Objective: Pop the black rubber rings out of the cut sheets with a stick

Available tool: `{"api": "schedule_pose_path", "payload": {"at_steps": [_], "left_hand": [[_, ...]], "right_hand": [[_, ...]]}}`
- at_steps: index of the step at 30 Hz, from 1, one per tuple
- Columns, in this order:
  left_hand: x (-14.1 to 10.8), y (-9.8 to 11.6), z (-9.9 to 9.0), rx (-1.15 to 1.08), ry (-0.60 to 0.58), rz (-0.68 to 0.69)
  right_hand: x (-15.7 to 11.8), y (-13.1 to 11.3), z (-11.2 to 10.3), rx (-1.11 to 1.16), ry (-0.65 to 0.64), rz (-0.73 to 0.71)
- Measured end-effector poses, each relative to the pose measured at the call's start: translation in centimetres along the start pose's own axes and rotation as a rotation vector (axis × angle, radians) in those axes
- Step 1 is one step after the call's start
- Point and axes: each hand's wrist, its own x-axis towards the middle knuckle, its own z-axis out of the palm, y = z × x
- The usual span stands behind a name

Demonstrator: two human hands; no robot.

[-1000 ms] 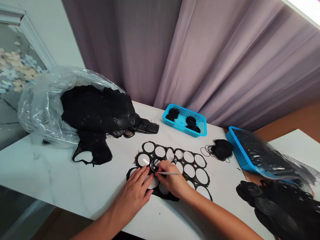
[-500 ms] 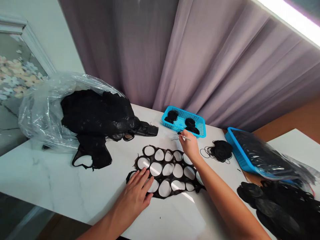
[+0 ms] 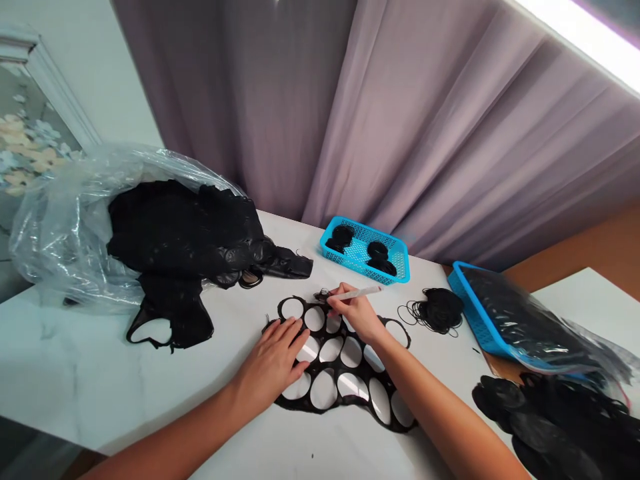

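A black sheet full of round holes (image 3: 337, 367) lies spread on the white table. My left hand (image 3: 276, 357) rests flat on its left part, fingers stretched out. Between the fingers of my right hand (image 3: 354, 312), above the sheet's far edge, is a slim white pen-like tool (image 3: 364, 292); its tip is too small to make out. A small tangle of black strands (image 3: 323, 296) lies by these fingertips, and I cannot tell whether the tool touches it. To the right sits a loose pile of thin black rings (image 3: 441, 309).
A blue basket (image 3: 357, 268) with several black bundles stands at the back. Left, a clear plastic bag (image 3: 55, 227) holds black material (image 3: 180, 233). At right are a second blue basket (image 3: 480, 327) with a bagged black load and a heap of black pieces (image 3: 555, 427).
My right hand has come from beside the blue basket back to the sheet's far edge, tool still held. My left hand has shifted slightly up the sheet, which now lies a little differently.
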Motion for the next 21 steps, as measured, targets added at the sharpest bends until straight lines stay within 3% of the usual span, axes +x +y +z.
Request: {"api": "schedule_pose_path", "payload": {"at_steps": [6, 11, 13, 16, 21], "left_hand": [[-0.1, 0.2, -0.1, 0.003, -0.020, 0.001], [-0.2, 0.1, 0.3, -0.009, 0.002, 0.003], [-0.3, 0.1, 0.5, -0.012, 0.010, -0.001], [-0.3, 0.1, 0.6, -0.010, 0.010, -0.009], [-0.2, 0.3, 0.5, -0.003, 0.004, -0.016]], "right_hand": [[1.8, 0.1, -1.0, 0.526, 0.165, 0.172], [2.4, 0.6, -1.5, 0.709, 0.100, 0.341], [2.0, 0.6, -1.6, 0.747, 0.050, 0.347], [0.8, 0.1, -1.4, 0.599, -0.092, 0.282], [-2.0, -0.7, 0.1, -0.057, -0.234, 0.057]]}}
